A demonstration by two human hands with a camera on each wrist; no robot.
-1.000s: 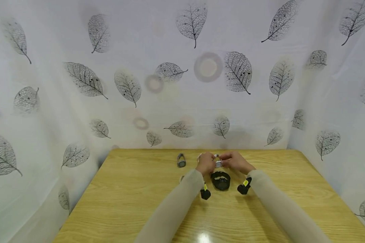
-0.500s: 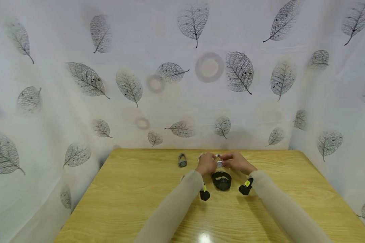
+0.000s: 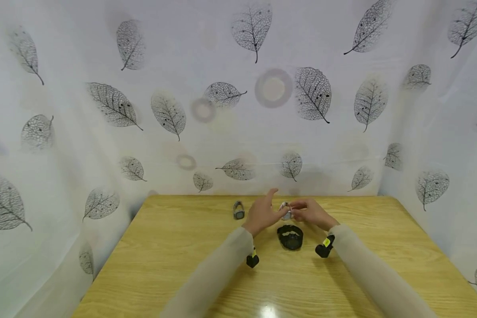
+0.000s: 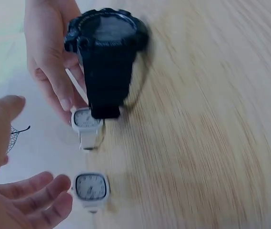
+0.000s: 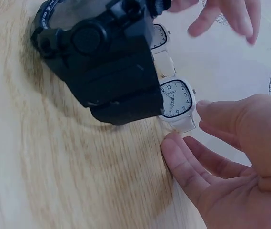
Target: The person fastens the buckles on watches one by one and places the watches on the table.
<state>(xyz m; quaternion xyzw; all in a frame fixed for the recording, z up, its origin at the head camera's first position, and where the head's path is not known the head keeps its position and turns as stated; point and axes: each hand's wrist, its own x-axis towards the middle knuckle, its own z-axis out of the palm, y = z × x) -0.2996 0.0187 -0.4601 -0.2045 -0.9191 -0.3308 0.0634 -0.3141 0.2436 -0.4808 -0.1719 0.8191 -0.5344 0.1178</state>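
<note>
In the head view my left hand [image 3: 262,215] hovers over the far part of the table, thumb and fingers spread. The left wrist view has its fingertips right beside a white square-faced wristwatch [image 4: 91,187]. My right hand [image 3: 311,213] is at another white wristwatch [image 3: 288,215], which stands on its looped strap. In the right wrist view, the thumb [image 5: 211,109] lies at this watch's crown side and the fingers are just below its strap, spread apart from the thumb. A bulky black digital wristwatch [image 3: 290,238] stands nearer me, between the two wrists.
A grey wristwatch [image 3: 239,214] stands to the left of my left hand. The wooden table [image 3: 163,256] ends at a pale curtain [image 3: 238,132] with a leaf print, hanging behind and at both sides. Small black devices hang under both wrists.
My left hand has let go of the white watch beside the right hand, drawn back to the left and spread its fingers. My right hand has stayed at that watch.
</note>
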